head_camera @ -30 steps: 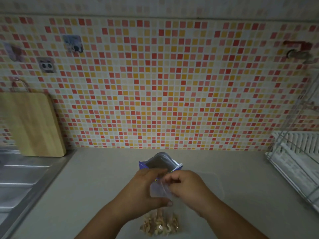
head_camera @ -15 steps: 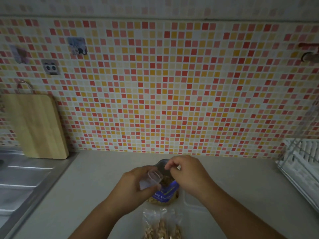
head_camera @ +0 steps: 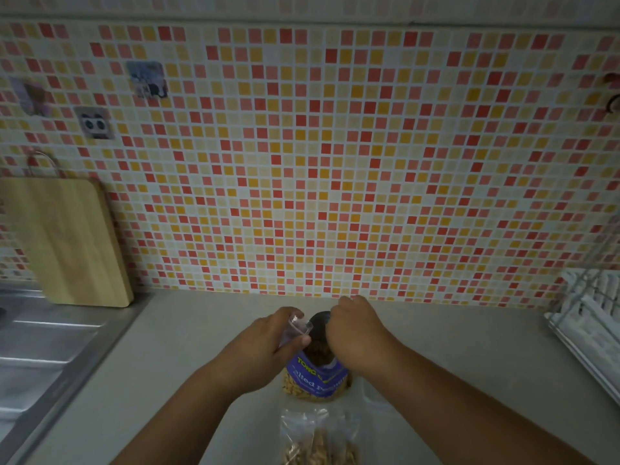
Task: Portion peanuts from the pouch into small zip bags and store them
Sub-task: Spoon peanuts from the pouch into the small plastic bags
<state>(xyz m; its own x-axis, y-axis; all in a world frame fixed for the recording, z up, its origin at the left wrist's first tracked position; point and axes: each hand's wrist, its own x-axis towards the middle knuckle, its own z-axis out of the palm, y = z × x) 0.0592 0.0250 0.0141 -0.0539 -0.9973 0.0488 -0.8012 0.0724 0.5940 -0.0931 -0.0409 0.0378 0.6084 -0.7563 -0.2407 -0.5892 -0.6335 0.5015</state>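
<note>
Your left hand (head_camera: pixel 265 345) pinches limp, slick zip bag (head_camera: pixel 296 327) by its rim; right hand (head_camera: pixel 355 330) at soft pouch (head_camera: pixel 318 375) mouth, fingers' grasp unclear.

1. The left hand (head_camera: pixel 265 344) pinches a small, clear, empty zip bag (head_camera: pixel 297 327) between thumb and fingers, just left of the pouch's mouth.
2. The right hand (head_camera: pixel 355 333) curls its fingers over the right edge of the blue peanut pouch (head_camera: pixel 317 375), which stands open on the counter (head_camera: pixel 201 330).
3. A filled zip bag (head_camera: pixel 318 437) of peanuts lies nearer the person, just below the pouch.
4. A wooden cutting board (head_camera: pixel 67 243) leans on the tiled wall (head_camera: pixel 335 162) beside a steel sink (head_camera: pixel 40 347); a dish rack (head_camera: pixel 590 317) stands at the right.
</note>
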